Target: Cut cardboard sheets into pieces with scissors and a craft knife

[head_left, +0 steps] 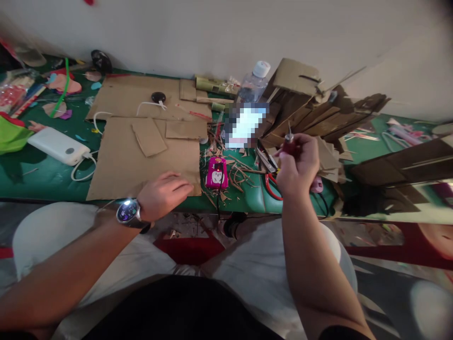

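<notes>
My left hand (164, 194), a watch on its wrist, lies flat with fingers stretched over the near right corner of a cardboard sheet (120, 165). Two smaller cardboard pieces rest on that sheet: a tilted one (149, 137) and a long strip (186, 130). Raised above the table's right part, my right hand (300, 163) is closed around the dark red handle of an awl (289, 139), its thin metal tip pointing up. Red-handled pliers (272, 186) lie just left of this hand, partly covered by it.
A pink box with a cable (217, 173) sits among cardboard scraps. Behind it are a lit phone (247, 125) and a plastic bottle (256, 82). A cardboard construction (304, 104) stands at right; a white power bank (58, 145) lies left on the green table (46, 182).
</notes>
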`<state>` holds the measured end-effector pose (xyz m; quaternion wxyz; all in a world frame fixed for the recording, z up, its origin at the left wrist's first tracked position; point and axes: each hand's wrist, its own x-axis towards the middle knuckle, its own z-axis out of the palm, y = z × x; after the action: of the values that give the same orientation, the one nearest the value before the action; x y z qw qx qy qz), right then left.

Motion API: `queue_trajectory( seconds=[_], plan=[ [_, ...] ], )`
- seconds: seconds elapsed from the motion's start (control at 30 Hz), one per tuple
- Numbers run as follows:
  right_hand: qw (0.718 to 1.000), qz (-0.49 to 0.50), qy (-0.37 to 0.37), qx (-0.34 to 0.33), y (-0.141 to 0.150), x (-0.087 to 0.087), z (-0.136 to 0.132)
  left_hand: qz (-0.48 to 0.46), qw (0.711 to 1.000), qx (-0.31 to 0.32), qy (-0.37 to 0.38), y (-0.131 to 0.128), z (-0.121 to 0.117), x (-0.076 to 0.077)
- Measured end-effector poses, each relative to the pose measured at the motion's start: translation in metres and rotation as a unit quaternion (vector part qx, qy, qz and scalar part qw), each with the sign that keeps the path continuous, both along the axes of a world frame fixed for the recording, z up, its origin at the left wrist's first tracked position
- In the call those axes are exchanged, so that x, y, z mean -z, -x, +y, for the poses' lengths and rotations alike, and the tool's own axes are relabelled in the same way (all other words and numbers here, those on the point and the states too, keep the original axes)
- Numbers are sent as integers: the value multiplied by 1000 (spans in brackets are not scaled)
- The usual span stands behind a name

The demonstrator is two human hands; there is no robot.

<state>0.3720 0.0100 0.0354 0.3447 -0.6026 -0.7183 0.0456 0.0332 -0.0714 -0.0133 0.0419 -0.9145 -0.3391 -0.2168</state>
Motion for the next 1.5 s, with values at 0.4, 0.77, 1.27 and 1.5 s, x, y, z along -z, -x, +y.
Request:
queue_trajectory(
  seconds=[0.4,0.77,1.27,1.5],
  plan=[
    [924,56,271,-263,70,-4,-59,-3,1000,9,14,5,11,12],
    [906,11,300,-300,93,10,-85,27,998,-54,9,14,7,-11],
    [710,440,523,-169,102,14,-89,21,970,-185,159,15,2,-14],
    [692,481,501,-198,102,9,-93,-4,971,-200,134,15,-9,-30]
  ],
)
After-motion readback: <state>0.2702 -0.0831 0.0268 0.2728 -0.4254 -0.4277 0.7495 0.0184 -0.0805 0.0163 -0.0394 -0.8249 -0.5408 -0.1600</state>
